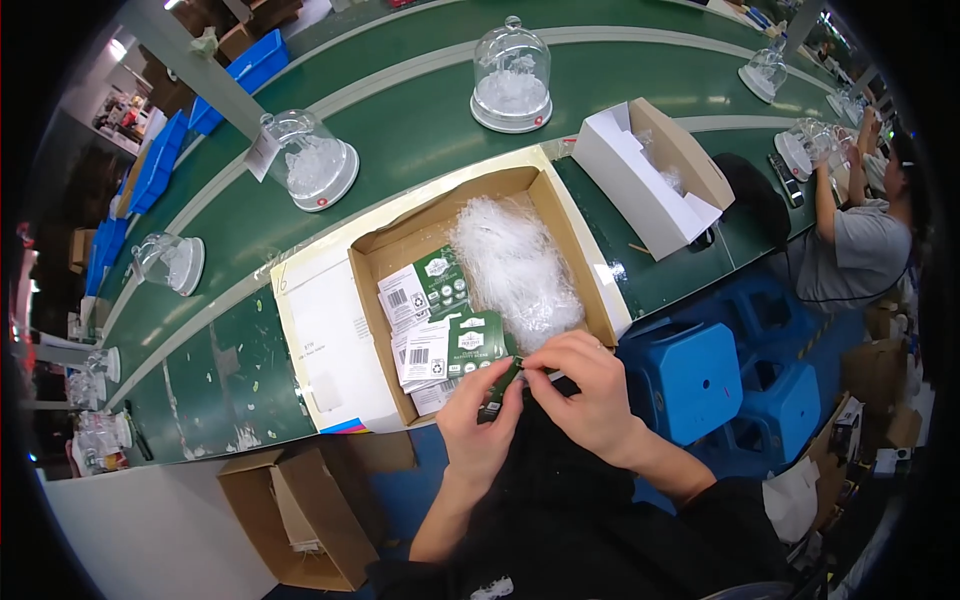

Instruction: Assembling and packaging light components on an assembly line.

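Note:
A green card tag (pixel 493 402) is held in front of me, over the near edge of an open cardboard tray (pixel 365 290). My left hand (pixel 474 428) is closed on the tag, thumb and fingers pinching it. At the tag's upper end, my right hand (pixel 588 396) is closed in a pinch; whatever lies between its fingertips is too small to make out. Inside the tray, several green and white card tags (pixel 440 280) lie in loose piles on the left. Beside them on the right is a large bundle of thin whitish strands (pixel 515 265).
Glass domes on white bases (pixel 511 85) stand along the green bench (pixel 400 120). An open white box (pixel 640 190) sits right of the tray. Blue stools (pixel 690 380) stand below the bench, where a cardboard box (pixel 300 515) also lies. Another person (pixel 860 245) works at far right.

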`<action>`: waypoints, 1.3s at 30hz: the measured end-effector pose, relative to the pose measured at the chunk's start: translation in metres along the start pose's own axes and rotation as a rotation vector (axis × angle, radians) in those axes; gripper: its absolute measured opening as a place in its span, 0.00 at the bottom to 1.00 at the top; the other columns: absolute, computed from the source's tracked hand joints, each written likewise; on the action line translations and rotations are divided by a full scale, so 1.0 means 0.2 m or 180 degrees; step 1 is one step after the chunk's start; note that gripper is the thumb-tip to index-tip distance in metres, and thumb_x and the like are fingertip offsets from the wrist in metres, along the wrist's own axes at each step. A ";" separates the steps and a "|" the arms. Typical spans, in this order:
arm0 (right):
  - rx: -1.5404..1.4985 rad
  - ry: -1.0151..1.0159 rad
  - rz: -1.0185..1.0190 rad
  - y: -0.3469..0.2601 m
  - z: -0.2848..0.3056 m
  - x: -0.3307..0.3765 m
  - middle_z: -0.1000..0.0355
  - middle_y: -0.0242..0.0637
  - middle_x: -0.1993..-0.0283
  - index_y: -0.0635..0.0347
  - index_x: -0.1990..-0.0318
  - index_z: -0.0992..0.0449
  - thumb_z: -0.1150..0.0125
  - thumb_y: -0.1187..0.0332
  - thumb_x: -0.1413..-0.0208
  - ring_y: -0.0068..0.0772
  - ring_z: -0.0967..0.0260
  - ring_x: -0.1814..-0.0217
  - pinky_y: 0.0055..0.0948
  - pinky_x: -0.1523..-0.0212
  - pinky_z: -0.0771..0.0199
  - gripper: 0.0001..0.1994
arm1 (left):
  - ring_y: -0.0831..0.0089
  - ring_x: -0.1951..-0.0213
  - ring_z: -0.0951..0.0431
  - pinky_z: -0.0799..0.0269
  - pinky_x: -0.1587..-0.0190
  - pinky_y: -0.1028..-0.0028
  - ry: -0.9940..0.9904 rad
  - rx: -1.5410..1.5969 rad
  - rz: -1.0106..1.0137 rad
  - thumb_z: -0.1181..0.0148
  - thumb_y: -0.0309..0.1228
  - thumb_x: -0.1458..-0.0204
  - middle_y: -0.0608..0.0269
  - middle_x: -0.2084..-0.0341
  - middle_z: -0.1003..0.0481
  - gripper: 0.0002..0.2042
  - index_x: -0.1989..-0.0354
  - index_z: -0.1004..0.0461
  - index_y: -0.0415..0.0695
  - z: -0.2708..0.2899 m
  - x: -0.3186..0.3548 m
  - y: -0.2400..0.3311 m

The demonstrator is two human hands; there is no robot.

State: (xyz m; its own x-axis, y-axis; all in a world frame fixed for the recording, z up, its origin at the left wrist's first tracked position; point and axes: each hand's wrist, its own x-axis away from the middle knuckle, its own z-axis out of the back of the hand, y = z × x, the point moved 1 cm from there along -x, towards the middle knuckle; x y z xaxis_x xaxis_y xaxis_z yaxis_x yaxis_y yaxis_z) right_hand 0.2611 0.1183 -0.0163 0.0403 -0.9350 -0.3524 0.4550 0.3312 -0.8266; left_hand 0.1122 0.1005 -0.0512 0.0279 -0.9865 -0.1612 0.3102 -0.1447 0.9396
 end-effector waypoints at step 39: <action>-0.0865 -0.0874 -0.0741 0.06 0.02 0.04 0.24 0.36 0.70 0.64 0.66 0.23 0.31 0.74 0.51 0.25 0.26 0.71 0.21 0.68 0.27 0.07 | 0.76 0.57 0.24 0.28 0.54 0.80 -0.0364 0.1824 0.0670 0.44 0.15 0.45 0.57 0.57 0.27 0.11 0.54 0.26 0.31 0.02 0.07 -0.07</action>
State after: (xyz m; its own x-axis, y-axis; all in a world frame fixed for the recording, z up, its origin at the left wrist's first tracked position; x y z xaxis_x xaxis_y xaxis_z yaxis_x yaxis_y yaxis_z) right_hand 0.2700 0.1150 -0.0278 0.2159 -0.9754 -0.0443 0.2312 0.0951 -0.9683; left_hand 0.1032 0.0892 -0.0659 -0.0787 -0.9957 0.0488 -0.2513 0.0672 0.9656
